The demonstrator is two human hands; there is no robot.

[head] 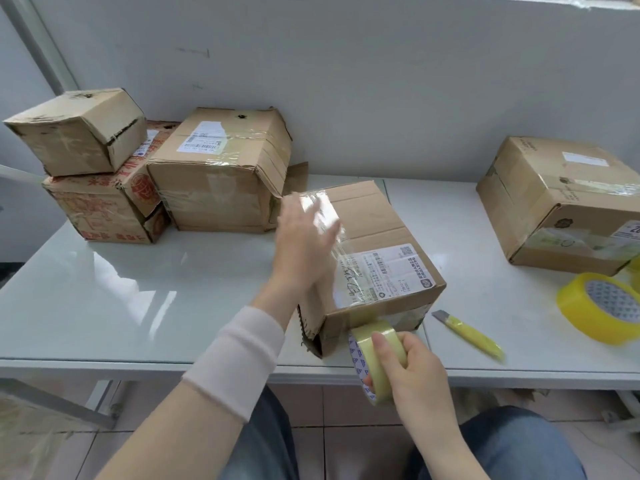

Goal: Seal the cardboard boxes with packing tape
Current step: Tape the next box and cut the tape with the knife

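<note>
The middle box [381, 230] sat at the near edge of the table [138, 289], a clear strip running over its top and down the front to the tape roll [372, 355]. The right hand [412, 368] was curled round that roll; the left hand [304, 237] lay flat, fingers straight, pressing the strip. Cutting remained, the knife [467, 332] lying near. The side boxes [221, 174] already carried tape. The shipping label [388, 271] was too small to read
</note>
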